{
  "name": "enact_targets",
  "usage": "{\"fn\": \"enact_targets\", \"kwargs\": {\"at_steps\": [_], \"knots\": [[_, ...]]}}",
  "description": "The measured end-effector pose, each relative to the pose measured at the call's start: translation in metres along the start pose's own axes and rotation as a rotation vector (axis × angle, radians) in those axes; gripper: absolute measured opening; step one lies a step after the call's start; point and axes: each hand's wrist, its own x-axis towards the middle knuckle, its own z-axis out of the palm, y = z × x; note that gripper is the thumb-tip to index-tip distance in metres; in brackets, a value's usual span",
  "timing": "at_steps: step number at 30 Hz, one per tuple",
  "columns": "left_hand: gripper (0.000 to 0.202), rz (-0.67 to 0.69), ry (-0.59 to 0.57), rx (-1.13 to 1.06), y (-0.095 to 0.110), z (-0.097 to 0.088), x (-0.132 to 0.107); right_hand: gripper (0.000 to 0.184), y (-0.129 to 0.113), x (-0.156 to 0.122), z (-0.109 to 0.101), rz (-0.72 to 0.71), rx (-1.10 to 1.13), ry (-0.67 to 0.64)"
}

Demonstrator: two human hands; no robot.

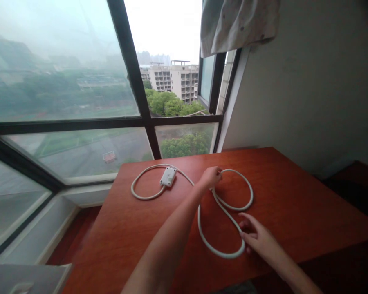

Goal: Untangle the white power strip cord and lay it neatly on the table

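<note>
A pale cable (201, 228) lies in loops on the reddish-brown table (279, 196). At the near side of its right-hand loop, my left hand (212, 178) is closed on the cable, close to where strands cross; the exact grip is partly hidden. My right hand (257, 237) sits by the right side of the nearest loop. Its fingers are apart, and one fingertip appears to touch the cable. At the far left, the cable runs into a small white box (168, 177) with a label, lying inside another loop.
Large dark-framed windows (145, 98) stand behind and left of the table, with buildings and trees outside. A light curtain (239, 26) hangs at the upper right beside a bare wall (303, 90). A grey-white surface (27, 277) shows at the lower left.
</note>
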Motion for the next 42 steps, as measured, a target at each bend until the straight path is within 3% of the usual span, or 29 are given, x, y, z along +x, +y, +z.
{"fn": "enact_targets", "kwargs": {"at_steps": [8,12,15,20,24,31,37,39,42], "knots": [[0.035,0.254,-0.014,-0.208,0.021,-0.031,-0.015,0.049,-0.015,0.012,-0.009,-0.023,0.029,0.005],[0.027,0.282,-0.026,-0.246,0.024,-0.055,-0.052,0.047,-0.028,0.021,-0.017,-0.081,0.035,0.078],[0.022,0.171,-0.017,-0.255,0.021,-0.064,-0.088,0.046,-0.037,0.027,-0.019,-0.167,0.105,0.127],[0.024,0.123,-0.059,-0.246,-0.004,-0.049,-0.138,0.047,-0.049,0.033,-0.018,-0.18,0.102,0.046],[0.03,0.125,-0.039,-0.122,-0.028,-0.029,-0.156,0.044,-0.051,0.041,-0.016,-0.166,0.085,-0.009],[0.03,0.162,-0.026,0.119,-0.05,-0.008,-0.153,0.034,-0.058,0.054,-0.018,-0.044,0.137,-0.067],[0.031,0.151,-0.015,0.189,-0.051,0.003,-0.146,0.04,-0.085,0.053,-0.014,-0.3,-0.031,-0.012],[0.038,0.106,0.031,0.222,-0.053,0.0,-0.146,0.045,-0.094,0.053,-0.013,-0.337,-0.006,-0.036],[0.043,-0.059,0.21,0.339,-0.064,-0.015,-0.15,0.048,-0.103,0.055,-0.014,-0.333,0.051,-0.061]]}}
